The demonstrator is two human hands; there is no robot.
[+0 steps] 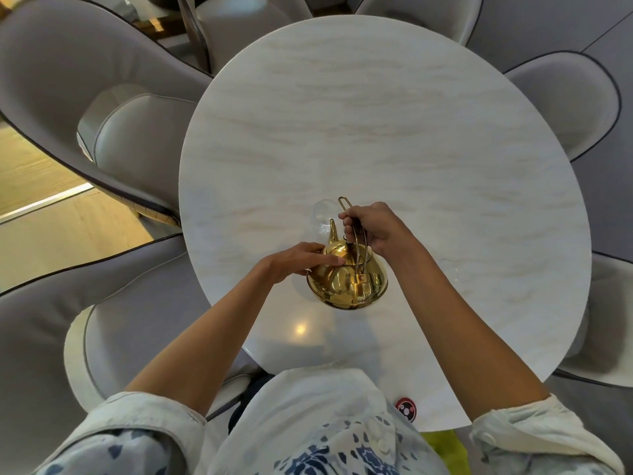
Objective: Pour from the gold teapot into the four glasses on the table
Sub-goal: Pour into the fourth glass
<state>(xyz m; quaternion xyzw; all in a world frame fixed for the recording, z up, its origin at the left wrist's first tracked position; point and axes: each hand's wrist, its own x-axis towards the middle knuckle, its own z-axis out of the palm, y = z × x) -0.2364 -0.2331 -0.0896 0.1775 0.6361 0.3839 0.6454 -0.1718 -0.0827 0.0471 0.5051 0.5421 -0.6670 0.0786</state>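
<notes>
The gold teapot (347,282) hangs above the round marble table (394,132), tipped forward with its spout (332,231) aimed toward twelve o'clock. The right hand (373,231) sits at one o'clock from the pot's body, fist wrapped tight around the thin wire handle (358,241), whose loop pokes out past the knuckles. The left hand (301,260) comes in from nine o'clock, fingers stretched flat, with fingertips resting on the lid (346,253), pressing rather than gripping.

Straight off the spout tip, at twelve o'clock, stands a clear glass (323,216), right behind the spout. Whether anything is in it cannot be told; it is see-through against the pale top. A second faint glass (448,269) sits at three o'clock from the pot, beyond the right forearm, and its contents cannot be made out either. Grey upholstered chairs (102,138) ring the table.
</notes>
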